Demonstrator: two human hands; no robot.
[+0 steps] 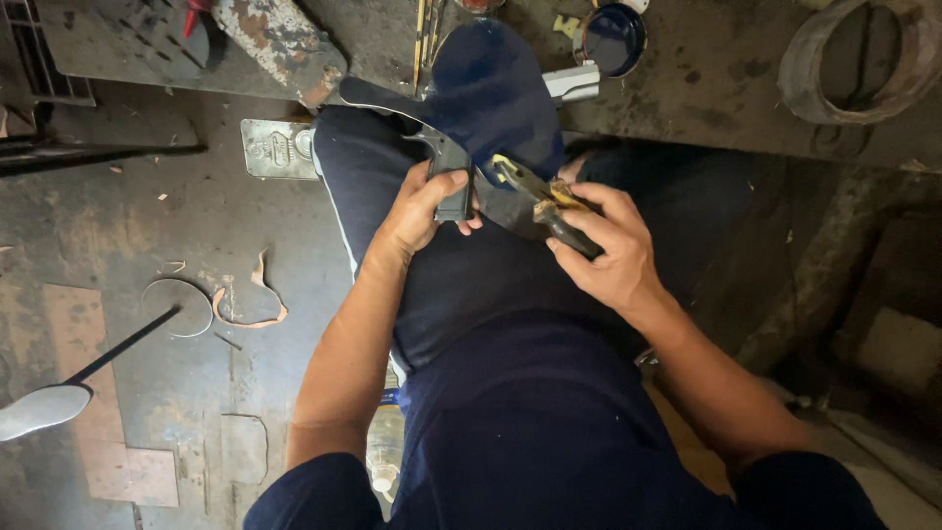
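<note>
I sit with dark blue trousers (471,285) filling the middle of the view. My left hand (422,206) grips the grey lower edge of a dark blue shoe upper (491,88) that stands on my lap. My right hand (603,245) is closed on the handles of yellow-marked pliers (535,191), whose jaws touch the upper's lower edge.
A dirty workbench (706,69) runs across the top, with a round tin of dark blue liquid (610,37) and a ring-shaped object (863,59). On the floor at left lie leather scraps (250,304), a metal plate (275,149) and a shoe stand (49,404). A plastic bottle (385,447) stands beside my leg.
</note>
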